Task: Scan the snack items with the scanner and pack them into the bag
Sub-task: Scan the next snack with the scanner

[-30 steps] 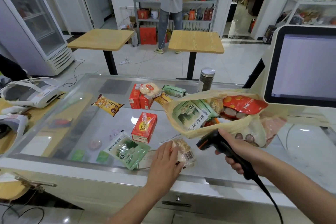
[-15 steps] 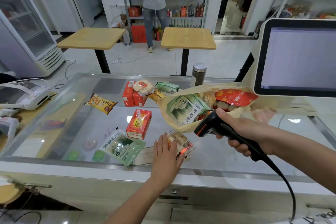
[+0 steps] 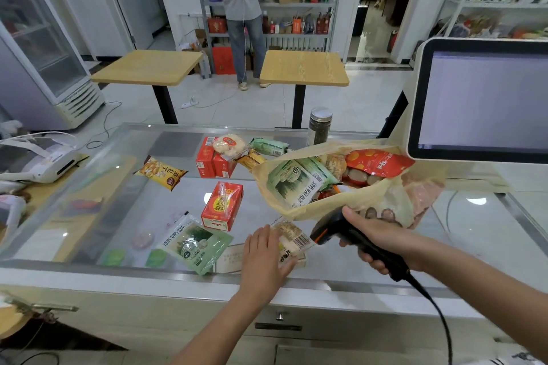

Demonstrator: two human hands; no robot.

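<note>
The counter [image 3: 462, 234] is topped with glossy glass and edged in brushed metal. On it, a bag [image 3: 355, 201] of thin translucent plastic is seen; above it, a matt black plastic scanner [image 3: 327, 231].

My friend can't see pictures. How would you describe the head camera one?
A right hand holds a black scanner next to a small snack packet, which the left hand presses onto a glass counter. Behind them a yellowish bag holds snacks, and more packets and red boxes lie on the counter.
</note>
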